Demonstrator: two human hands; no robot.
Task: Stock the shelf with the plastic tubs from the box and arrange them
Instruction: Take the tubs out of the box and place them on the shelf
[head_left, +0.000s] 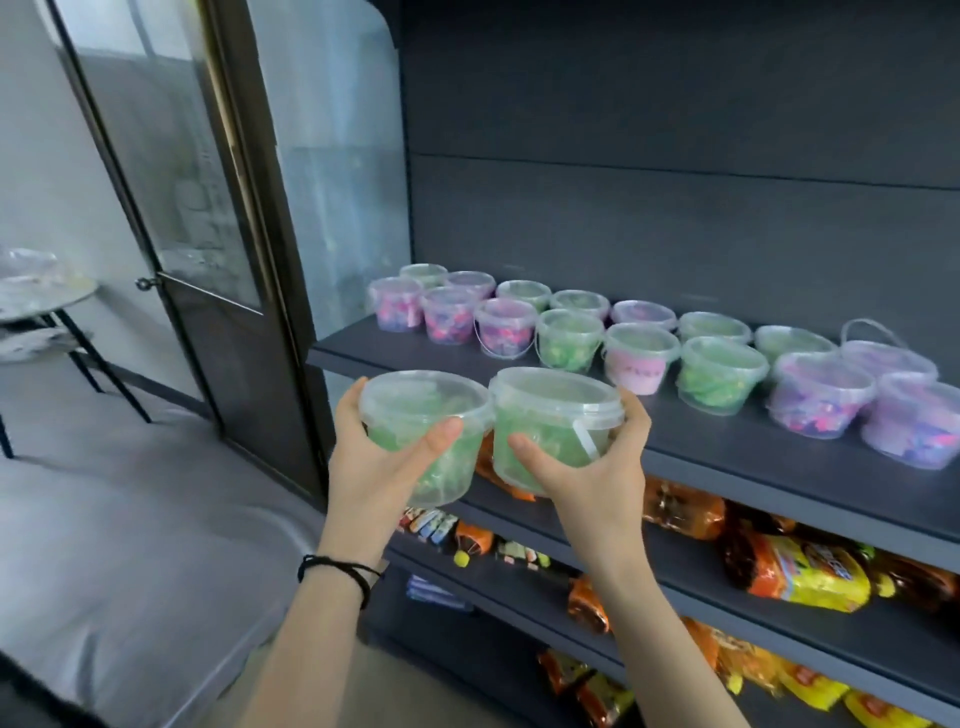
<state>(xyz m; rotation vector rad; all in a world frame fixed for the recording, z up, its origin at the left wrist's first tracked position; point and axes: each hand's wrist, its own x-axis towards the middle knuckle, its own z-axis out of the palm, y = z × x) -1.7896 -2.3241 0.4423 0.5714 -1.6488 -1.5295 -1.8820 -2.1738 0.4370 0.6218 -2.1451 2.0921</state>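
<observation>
At shelf front | left hand grips one green tub, right hand the other tub | I'd set both level, probably front-left.

Dark shelf carries 2 rows of lidded plastic tubs.

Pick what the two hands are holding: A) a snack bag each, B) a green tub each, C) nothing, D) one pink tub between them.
B: the left hand grips one green tub and the right hand grips a second green tub, just in front of the shelf.
</observation>
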